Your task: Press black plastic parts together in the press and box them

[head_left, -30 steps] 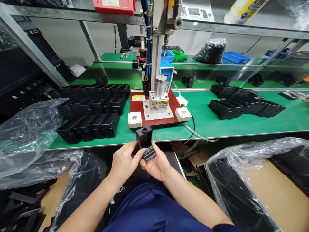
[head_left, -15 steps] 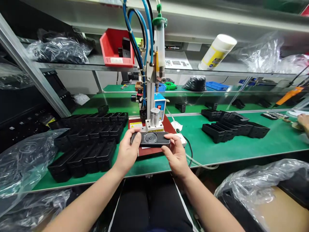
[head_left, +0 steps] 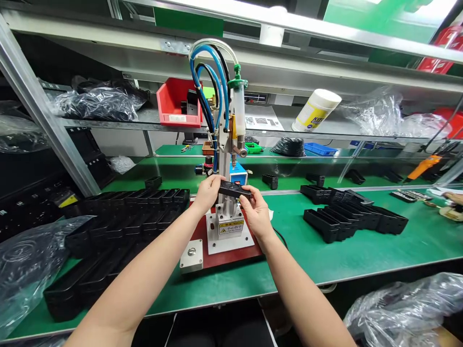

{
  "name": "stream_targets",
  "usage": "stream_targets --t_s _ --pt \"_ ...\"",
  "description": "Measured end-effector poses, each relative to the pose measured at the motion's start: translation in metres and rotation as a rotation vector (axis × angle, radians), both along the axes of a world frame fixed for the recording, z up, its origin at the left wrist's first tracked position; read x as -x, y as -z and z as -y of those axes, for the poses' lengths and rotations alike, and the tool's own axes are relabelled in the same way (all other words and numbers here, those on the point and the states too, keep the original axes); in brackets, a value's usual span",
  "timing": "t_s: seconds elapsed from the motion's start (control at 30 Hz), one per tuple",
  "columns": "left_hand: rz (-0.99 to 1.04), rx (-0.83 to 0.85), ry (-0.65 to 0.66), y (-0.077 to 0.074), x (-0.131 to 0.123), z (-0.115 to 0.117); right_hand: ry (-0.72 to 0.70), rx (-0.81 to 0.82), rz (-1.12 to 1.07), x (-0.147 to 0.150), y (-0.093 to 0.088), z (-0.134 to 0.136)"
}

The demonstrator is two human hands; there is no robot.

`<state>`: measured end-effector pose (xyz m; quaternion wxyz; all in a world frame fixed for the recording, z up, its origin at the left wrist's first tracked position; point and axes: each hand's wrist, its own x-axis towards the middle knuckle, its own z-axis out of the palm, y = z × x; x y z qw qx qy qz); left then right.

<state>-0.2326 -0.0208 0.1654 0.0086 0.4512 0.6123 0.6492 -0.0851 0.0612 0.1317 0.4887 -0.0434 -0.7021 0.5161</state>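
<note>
Between my two hands is a black ribbed plastic housing (head_left: 235,190) with a round recess. My left hand (head_left: 209,193) grips its left end, and my right hand (head_left: 255,206) pinches the right end between thumb and fingers. The part is over the metal post (head_left: 229,207) of a bench dispensing machine, below its nozzle (head_left: 234,160). Whether the housing rests on the post is hard to see. A clear syringe (head_left: 239,108) with a green cap is mounted on the machine above. A red base plate (head_left: 231,259) carries the machine.
Rows of black housings (head_left: 144,212) stand on the green bench at left, and another group (head_left: 347,217) at right. A red bin (head_left: 180,103) and a yellow-white canister (head_left: 316,111) are on the shelf. A co-worker's hand (head_left: 455,197) shows at far right.
Both hands have carried the black housing forward and up, from in front of the machine to over its post. The camera view has tilted upward.
</note>
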Motion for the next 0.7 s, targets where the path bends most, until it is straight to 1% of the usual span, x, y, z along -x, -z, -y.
stream_targets --t_s 0.07,0.2,0.27,0.4,0.47,0.57,0.63,0.7 --pt "-0.013 0.007 -0.006 0.006 -0.001 0.001 -0.003 -0.006 0.021 -0.002 0.004 -0.001" --pt "-0.041 0.009 -0.03 0.013 -0.002 -0.001 0.053 -0.12 0.047 -0.006 0.009 -0.004" --pt "-0.058 0.014 -0.048 0.015 -0.003 -0.001 0.041 -0.138 0.045 -0.006 0.012 -0.007" --pt "-0.09 0.009 -0.125 0.019 -0.007 0.001 -0.059 -0.074 0.016 -0.005 0.016 -0.016" --pt "-0.105 0.004 -0.169 0.019 -0.01 0.001 -0.097 -0.04 0.045 -0.003 0.013 -0.021" --pt "-0.13 0.019 -0.22 0.014 -0.02 0.001 -0.111 -0.029 0.123 -0.004 0.005 -0.025" --pt "-0.145 0.04 -0.268 0.01 -0.029 0.008 -0.074 -0.046 0.172 -0.01 0.003 -0.022" --pt "-0.193 0.029 -0.312 0.012 -0.038 0.029 0.026 -0.059 0.204 -0.024 0.006 -0.021"
